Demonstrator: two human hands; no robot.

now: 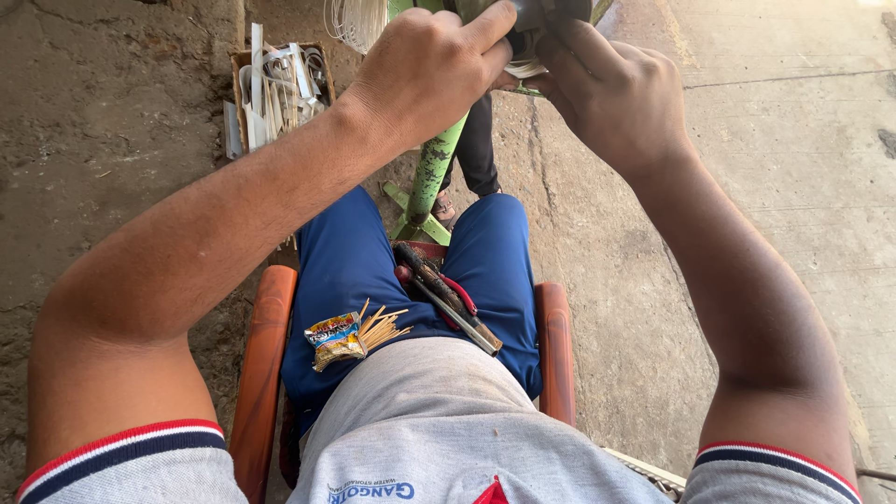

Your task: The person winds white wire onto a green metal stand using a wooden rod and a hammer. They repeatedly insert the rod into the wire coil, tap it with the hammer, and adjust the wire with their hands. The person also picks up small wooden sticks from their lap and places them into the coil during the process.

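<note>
Both my hands are raised at the top of the head view. My left hand [425, 65] and my right hand [607, 89] are closed around a dark metal part [541, 14] fixed on top of a green stand [431, 173]. White wire or cord [353, 21] hangs in loops just left of that part. What the fingers pinch is partly hidden by the frame edge. I sit on an orange-armed chair [266, 355], with pliers with red handles [448, 294] lying between my legs and a small packet with thin wooden sticks [359, 331] on my left thigh.
A cardboard box of white strips [280, 89] stands on the ground at the left of the stand. Bare concrete floor [784, 168] stretches to the right, rough dirt ground to the left. Another person's foot in a sandal [446, 207] shows behind the stand's base.
</note>
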